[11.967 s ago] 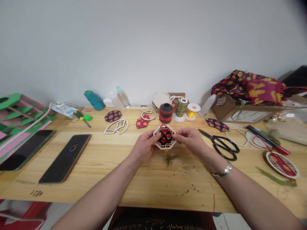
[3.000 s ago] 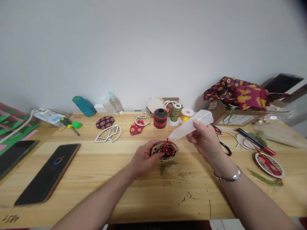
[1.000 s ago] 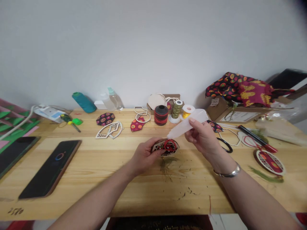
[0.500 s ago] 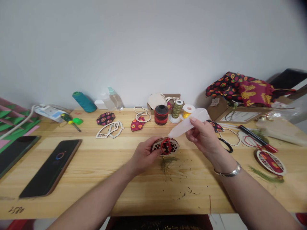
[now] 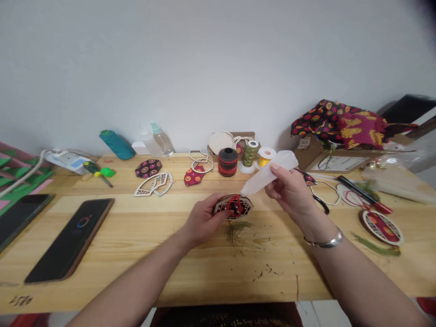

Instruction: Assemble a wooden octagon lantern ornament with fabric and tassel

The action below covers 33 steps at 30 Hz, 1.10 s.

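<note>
My left hand (image 5: 206,219) is closed around the left side of an octagonal wooden lattice pendant (image 5: 242,210), with a red cord across its face and a green tassel (image 5: 235,230) hanging below. In my right hand (image 5: 288,188) is a translucent white squeeze bottle (image 5: 267,173), tilted with its nozzle down to the left. The nozzle tip is at the pendant's upper edge; whether it touches cannot be made out. Dark thread scraps lie on the wood below my hands.
Spools of red-black (image 5: 227,162), green (image 5: 250,155) and yellow thread (image 5: 266,157) stand behind my hands. Left are a phone (image 5: 70,240) and wooden lattice pieces (image 5: 155,183). To the right are a finished-looking oval pendant (image 5: 382,227), a red-black marker (image 5: 364,195) and a fabric-topped cardboard box (image 5: 335,156).
The red cord on the pendant's face has shifted, and the left thumb sits slightly differently. The bottle stays at the upper edge, its nozzle a little further right along it. The whole view has drifted slightly.
</note>
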{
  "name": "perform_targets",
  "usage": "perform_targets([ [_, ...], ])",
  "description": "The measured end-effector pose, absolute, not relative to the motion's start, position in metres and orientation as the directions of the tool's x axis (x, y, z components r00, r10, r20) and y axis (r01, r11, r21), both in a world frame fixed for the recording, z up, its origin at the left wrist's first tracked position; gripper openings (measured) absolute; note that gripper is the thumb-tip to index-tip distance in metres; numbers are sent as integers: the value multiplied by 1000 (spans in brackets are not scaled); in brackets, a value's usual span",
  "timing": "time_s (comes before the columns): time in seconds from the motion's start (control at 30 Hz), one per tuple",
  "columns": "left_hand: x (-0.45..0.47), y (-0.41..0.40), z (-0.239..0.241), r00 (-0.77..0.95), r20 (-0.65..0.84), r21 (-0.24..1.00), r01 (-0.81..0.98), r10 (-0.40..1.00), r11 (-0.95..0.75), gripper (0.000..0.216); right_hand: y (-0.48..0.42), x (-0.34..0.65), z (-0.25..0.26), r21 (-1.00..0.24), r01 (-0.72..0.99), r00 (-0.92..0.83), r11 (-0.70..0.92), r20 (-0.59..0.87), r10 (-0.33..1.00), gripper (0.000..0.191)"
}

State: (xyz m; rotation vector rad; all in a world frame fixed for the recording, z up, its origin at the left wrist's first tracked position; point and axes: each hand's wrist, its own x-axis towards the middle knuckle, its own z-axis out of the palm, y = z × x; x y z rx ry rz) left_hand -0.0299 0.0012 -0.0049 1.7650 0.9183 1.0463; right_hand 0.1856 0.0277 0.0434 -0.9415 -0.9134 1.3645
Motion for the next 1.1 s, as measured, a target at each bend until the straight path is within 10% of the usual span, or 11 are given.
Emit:
perform_targets([
  [1.1, -29, -3, 1, 551, 261, 888, 185, 793, -421, 25, 28, 190, 48, -922, -369, -145, -116, -67, 987, 34],
])
